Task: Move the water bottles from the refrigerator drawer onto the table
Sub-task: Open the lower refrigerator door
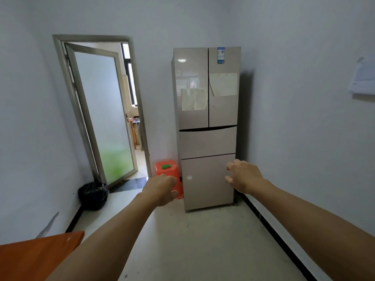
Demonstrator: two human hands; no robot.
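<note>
Fridge [207,88]: 2 shut drawers, mid drawer [207,142] & bottom drawer [205,191]; bottles hidden. My left hand [162,188] & right hand [246,177] reach fwd, fingers loose, empty. 1 red stool [172,171] beside fridge, table [36,258] near-left.

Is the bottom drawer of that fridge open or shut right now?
Shut. The bottom drawer has its front flush with the drawer above, with only a thin dark seam between them, and nothing inside shows.
</note>
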